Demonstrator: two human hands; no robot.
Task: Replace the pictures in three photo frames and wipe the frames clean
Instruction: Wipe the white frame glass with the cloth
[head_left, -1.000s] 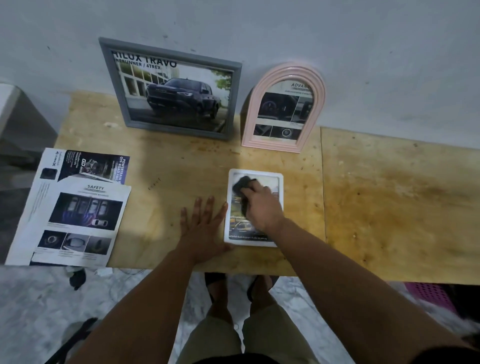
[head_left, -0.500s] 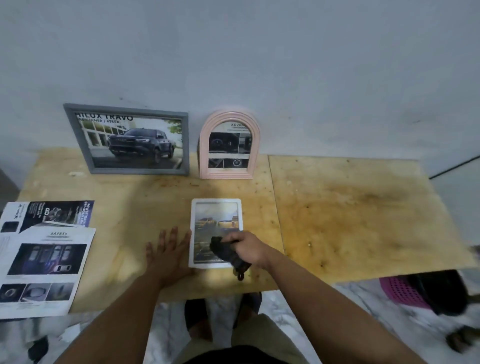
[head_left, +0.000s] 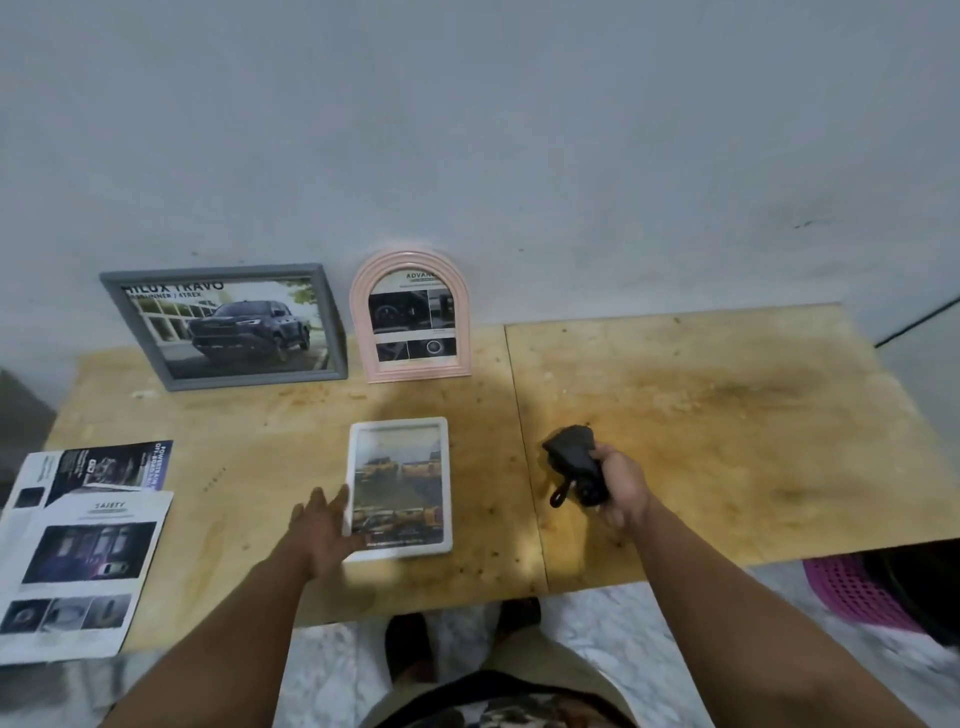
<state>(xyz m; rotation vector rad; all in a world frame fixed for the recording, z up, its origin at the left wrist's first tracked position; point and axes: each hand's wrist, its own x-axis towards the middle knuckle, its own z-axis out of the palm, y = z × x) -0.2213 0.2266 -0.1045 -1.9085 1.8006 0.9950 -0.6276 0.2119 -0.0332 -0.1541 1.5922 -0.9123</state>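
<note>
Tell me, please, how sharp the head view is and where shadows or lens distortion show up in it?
In the head view, the centre is fairly sharp: the white frame and the right hand gripping the dark cloth read clearly; a soft shadow darkens the table behind that frame; the wide lens tilts the grey frame and blurs the pink basket at the edge.
</note>
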